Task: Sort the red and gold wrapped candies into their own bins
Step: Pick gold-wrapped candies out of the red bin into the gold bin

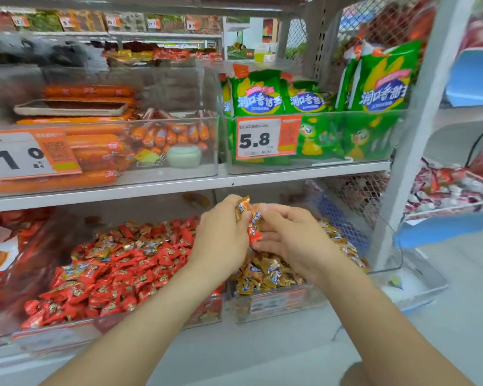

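1. Left hand [221,238]: one. Its fingers are curled and the fingertips pinch a gold candy [242,205] at the hand's 1 o'clock.
2. Right hand [293,235]: one. Its fingers are curled and grasp a red candy [255,235] at the hand's 9 o'clock. The two hands meet fingertip to fingertip.
3. Candies held: I count three, stacked between the hands. The gold candy is on top, a gold-and-blue candy [256,217] is in the middle and the red candy is lowest. I cannot tell which hand holds the middle one.
4. Red candy, long axis: it runs roughly 12 to 6 and hangs down from the fingers.
5. Red bin [39,337]: one clear tub, at 8 o'clock from the held candies. I judge the left hand the nearer one to drop the red candy there.
6. Gold bin [276,305]: one clear tub, at 6 o'clock, directly under the right hand and touching the red bin's side.
7. Red pile [117,280]: too many to count.
8. Stray gold candies [103,247]: several lie on the red pile, mostly at its far left. The blur prevents an exact count.
9. Gold pile [262,271]: too many to count, and partly hidden by the right wrist.
10. Judgement: the held red candy goes left and the gold ones go down.
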`<action>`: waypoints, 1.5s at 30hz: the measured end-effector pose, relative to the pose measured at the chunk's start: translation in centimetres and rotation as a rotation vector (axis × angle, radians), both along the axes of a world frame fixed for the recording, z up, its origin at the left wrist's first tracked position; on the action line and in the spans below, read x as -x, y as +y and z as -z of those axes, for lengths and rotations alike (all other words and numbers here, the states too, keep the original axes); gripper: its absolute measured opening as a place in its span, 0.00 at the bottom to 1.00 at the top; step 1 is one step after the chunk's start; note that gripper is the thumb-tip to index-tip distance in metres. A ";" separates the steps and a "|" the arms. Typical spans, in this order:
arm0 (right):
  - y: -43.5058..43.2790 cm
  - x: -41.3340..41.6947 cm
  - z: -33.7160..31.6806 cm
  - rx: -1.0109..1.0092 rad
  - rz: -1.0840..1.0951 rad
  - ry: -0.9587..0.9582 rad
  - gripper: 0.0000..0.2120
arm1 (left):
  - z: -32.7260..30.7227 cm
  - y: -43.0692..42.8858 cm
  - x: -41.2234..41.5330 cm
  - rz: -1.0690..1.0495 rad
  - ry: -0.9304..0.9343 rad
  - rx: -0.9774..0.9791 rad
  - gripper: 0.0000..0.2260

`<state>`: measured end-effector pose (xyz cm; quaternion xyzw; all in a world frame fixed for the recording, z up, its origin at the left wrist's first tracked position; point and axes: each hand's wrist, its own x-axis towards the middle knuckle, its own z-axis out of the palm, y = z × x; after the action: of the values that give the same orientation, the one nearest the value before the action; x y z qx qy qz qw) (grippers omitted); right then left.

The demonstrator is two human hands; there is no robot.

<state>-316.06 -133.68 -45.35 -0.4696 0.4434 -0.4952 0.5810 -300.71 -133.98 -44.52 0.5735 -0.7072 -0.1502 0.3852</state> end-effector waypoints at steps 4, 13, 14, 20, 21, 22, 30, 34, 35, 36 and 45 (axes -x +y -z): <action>-1.0 2.5 1.1 -0.071 0.055 -0.083 0.11 | 0.7 -2.8 2.9 0.090 -0.168 -0.044 0.06; -1.6 6.5 2.0 0.159 0.362 0.847 0.32 | 2.5 -6.6 4.8 0.276 -0.556 -0.290 0.28; -1.5 6.6 1.8 0.191 0.379 0.868 0.30 | 2.2 -6.2 4.8 0.248 -0.654 -0.244 0.29; -0.8 4.5 0.8 0.338 0.326 0.791 0.14 | 1.2 -2.1 0.6 0.137 -0.641 0.278 0.14; -0.4 3.2 0.4 0.374 0.290 0.771 0.12 | 1.3 -1.6 -1.0 0.127 -0.586 0.320 0.10; 0.0 1.8 0.0 0.406 0.253 0.741 0.11 | 1.5 -1.2 -2.9 0.093 -0.544 0.324 0.08; 0.6 -9.0 -0.7 0.634 -0.306 1.098 0.14 | 3.5 -4.1 -16.9 -0.294 -0.585 -0.436 0.23; -2.0 -12.0 -0.3 0.570 -0.094 1.176 0.15 | 4.2 -4.4 -20.2 -0.427 -0.596 -0.628 0.29; -2.7 -13.1 0.0 0.555 -0.055 1.206 0.15 | 4.6 -4.9 -21.0 -0.441 -0.569 -0.648 0.31; -3.3 -14.3 0.3 0.516 -0.051 1.250 0.14 | 5.0 -5.5 -21.7 -0.438 -0.550 -0.661 0.32; -9.8 -20.5 3.7 -0.103 -0.229 1.560 0.54 | 8.1 -10.1 -24.4 -0.354 -0.136 -0.641 0.50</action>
<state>-295.53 -143.51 -49.09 -0.6966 0.6942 0.0610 0.1708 -276.29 -144.09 -52.61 0.7872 -0.5381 -0.2564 0.1583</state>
